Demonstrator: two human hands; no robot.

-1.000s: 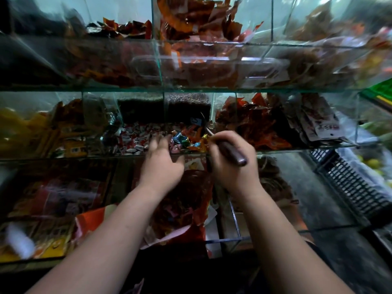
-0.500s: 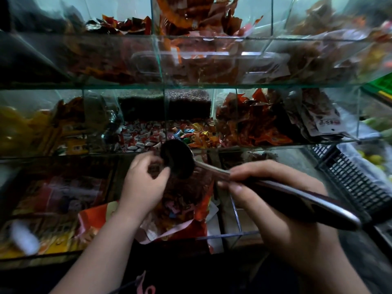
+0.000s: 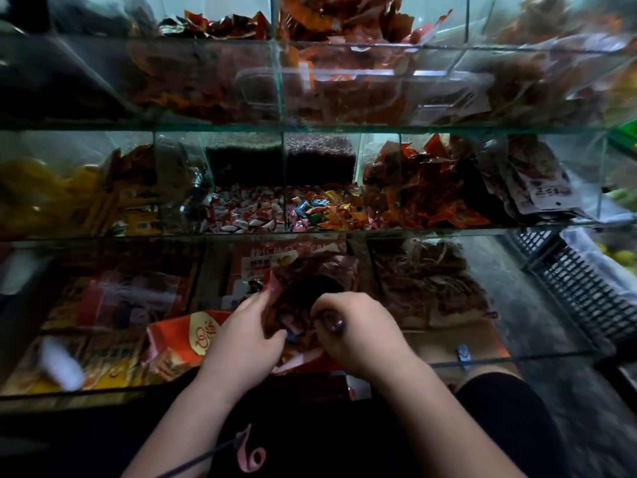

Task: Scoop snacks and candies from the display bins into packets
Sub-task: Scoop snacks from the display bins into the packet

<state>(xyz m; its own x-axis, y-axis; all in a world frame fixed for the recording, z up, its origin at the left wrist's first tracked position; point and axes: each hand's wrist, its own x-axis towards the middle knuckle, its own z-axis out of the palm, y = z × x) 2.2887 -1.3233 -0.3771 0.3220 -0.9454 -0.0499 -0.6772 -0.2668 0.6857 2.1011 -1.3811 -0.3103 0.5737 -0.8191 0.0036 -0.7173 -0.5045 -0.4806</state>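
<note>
Whereas the scoop (image 3: pixel 332 322) hovered before, the right hand (image 3: pixel 362 336) grips it inside the packet (image 3: pixel 310 277); the left hand (image 3: pixel 241 339) pinches the packet's rim

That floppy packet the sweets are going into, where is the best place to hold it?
Pinch the packet at the left rim of its open mouth, coming from the left, as the left hand does. The film is limp, so a grip on the rim holds the mouth open, and the right hand brings the scoop in from the right.
</note>
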